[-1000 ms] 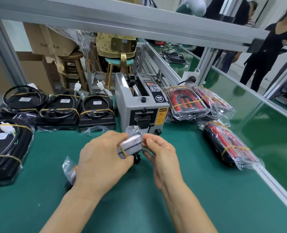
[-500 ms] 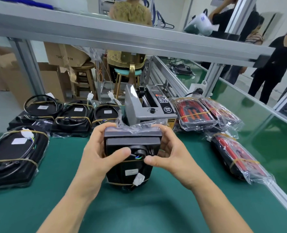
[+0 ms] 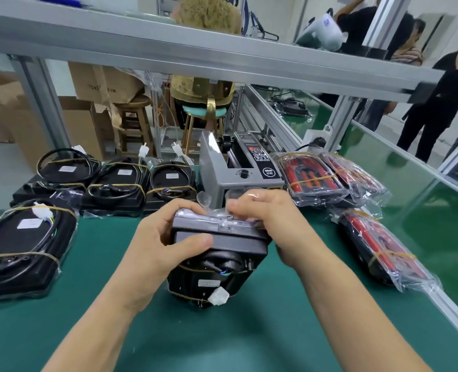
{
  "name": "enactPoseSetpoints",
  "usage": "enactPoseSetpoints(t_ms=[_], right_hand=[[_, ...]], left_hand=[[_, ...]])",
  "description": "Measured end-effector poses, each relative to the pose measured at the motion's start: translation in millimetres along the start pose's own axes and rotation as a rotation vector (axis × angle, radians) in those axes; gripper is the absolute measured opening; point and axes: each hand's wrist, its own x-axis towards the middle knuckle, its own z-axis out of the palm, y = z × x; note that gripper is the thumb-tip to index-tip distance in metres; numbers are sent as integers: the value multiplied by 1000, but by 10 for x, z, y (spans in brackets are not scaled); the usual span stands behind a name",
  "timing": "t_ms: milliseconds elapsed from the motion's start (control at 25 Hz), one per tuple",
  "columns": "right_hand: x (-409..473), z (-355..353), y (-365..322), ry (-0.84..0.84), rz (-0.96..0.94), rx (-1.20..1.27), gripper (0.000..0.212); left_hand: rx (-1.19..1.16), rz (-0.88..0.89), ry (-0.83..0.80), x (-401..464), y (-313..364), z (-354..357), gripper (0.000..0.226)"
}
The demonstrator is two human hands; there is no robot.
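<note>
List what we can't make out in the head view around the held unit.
Head view throughout.
1. Black unit: far face hidden by the left hand, right hand and crumpled bag plastic.
2. White label on it: print too small to read.
3. Right fingertips: blurred; exact contact on the bag unclear.
4. Tape dispenser: front hidden behind the hands.
5. Bagged unit at left: cut off by the frame's left edge.
</note>
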Motion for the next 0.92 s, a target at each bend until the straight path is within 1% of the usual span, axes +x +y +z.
enactPoseSetpoints(t_ms=[40, 80, 120, 160, 200, 240, 280, 320, 400, 480, 520, 560, 640, 680, 720, 840, 880, 920], right_hand=[[47, 36, 29, 45, 121, 56, 21], [95, 55, 67, 62, 247, 107, 18], [132, 72, 99, 42, 366, 150, 15], [159, 67, 136, -12, 457, 183, 11], [177, 60, 176, -72, 518, 211, 9], [184, 68, 239, -116, 553, 238, 6], [178, 91, 305, -136, 581, 279, 3], [169, 116, 374, -136, 602, 326, 6], [155, 164, 460, -100, 644, 425, 13], [138, 145, 423, -125, 600, 452, 10], [119, 94, 361, -192, 529, 420, 11], [98, 23, 274, -293, 434, 389, 16], [43, -84, 74, -468, 258, 252, 28], [25, -115, -6, -498, 182, 129, 30], [18, -117, -58, -486, 114, 8, 28], [8, -36, -119, -314, -33, -237, 6], [4, -1, -107, -239, -85, -295, 4], [-6, 39, -76, -164, -132, -335, 8]], left_hand=[[49, 9, 1, 4, 6, -6, 43], [145, 49, -18, 14, 30, -24, 52], [270, 113, -83, 34, 55, -64, 60], [359, 163, -177, 69, 78, -113, 63], [397, 162, -264, 102, 88, -161, 61], [385, 103, -319, 109, 88, -201, 62], [361, 34, -337, 89, 74, -227, 67], [325, -10, -330, 54, 52, -237, 71], [250, -9, -262, -19, -17, -230, 75], [198, 41, -207, -50, -55, -235, 79], [181, 72, -197, -52, -41, -231, 81], [179, 107, -184, -44, -22, -228, 83], [202, 161, -159, -24, 16, -203, 84], [208, 181, -150, -19, 36, -179, 84], [205, 198, -142, -25, 49, -156, 82], [269, 234, -123, -59, 65, -100, 69], [311, 241, -116, -63, 59, -91, 64], [342, 232, -106, -62, 63, -91, 59]])
